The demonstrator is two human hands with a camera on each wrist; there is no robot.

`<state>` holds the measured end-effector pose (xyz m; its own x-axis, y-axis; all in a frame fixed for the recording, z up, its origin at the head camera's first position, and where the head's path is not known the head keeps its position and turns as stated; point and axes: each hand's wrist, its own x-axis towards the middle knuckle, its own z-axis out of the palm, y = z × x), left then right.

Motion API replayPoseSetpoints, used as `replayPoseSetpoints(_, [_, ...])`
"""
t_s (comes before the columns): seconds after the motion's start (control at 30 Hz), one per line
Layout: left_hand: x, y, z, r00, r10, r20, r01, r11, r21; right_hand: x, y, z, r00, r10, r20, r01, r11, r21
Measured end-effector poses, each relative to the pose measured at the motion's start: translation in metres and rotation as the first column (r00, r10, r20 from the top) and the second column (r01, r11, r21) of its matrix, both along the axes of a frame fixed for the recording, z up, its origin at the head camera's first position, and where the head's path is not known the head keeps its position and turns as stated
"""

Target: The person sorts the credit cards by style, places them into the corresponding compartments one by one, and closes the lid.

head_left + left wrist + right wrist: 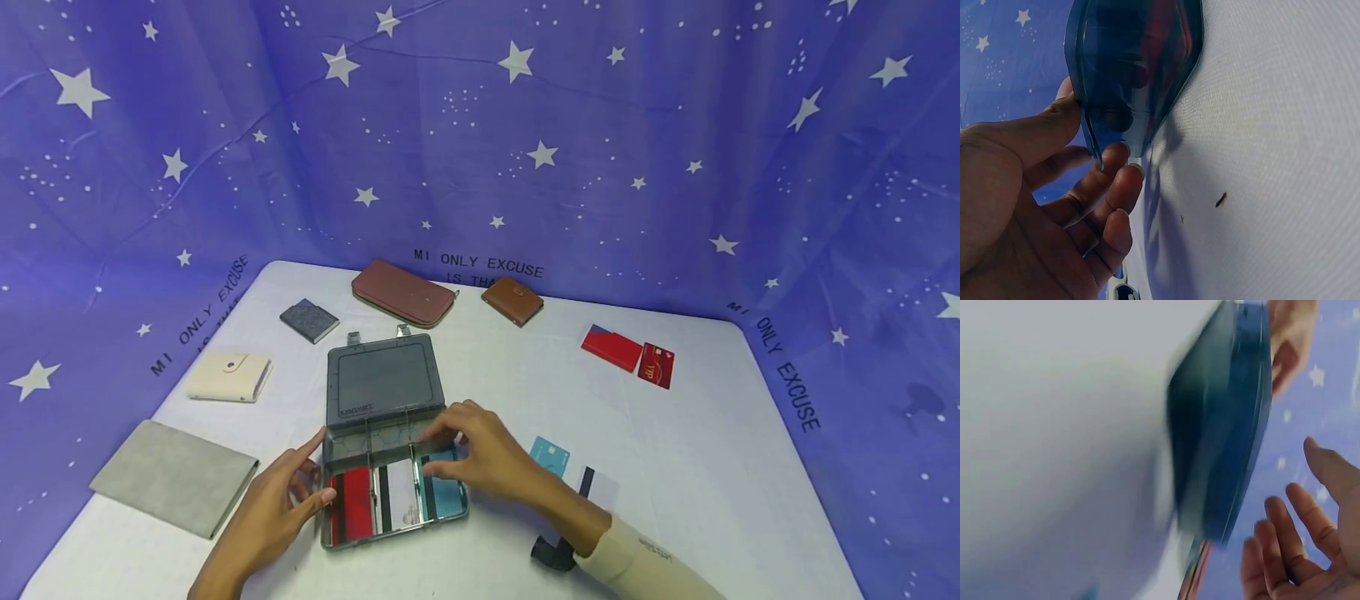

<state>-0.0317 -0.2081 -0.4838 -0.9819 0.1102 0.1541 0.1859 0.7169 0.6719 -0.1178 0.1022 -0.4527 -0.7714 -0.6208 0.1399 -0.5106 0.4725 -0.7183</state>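
A dark translucent plastic box lies with its lid swung back on the white table. Red cards, white cards and blue cards fill its three front compartments, each with a black stripe. My left hand holds the box's left side, thumb over the rim and fingers against the outer wall. Above the right compartments hovers my right hand, fingers spread and nothing seen between them. The right wrist view shows that hand beside the box wall, partly blurred.
Behind lie a grey card holder, a maroon wallet and a brown wallet. A cream wallet and grey wallet are left. Rightward are a red holder, a VIP card and a blue card.
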Motion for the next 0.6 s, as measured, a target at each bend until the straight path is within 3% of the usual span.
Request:
replayPoseSetpoints(0.13, [0.0,0.0,0.0,1.0,-0.004,-0.024,0.004,1.0,-0.004,-0.014,0.04,-0.002,0.993,-0.102,0.063,0.103,0.994,-0.019])
replayPoseSetpoints(0.27, [0.0,0.0,-0.001,0.999,-0.006,-0.053,0.006,1.0,-0.013,-0.029,0.083,-0.006,0.97,-0.232,0.076,0.234,0.972,-0.014])
replayPoseSetpoints(0.6, [-0.001,0.0,-0.002,0.999,-0.012,-0.042,0.011,1.0,-0.009,-0.075,0.198,-0.007,0.866,-0.5,0.026,0.497,0.865,0.071])
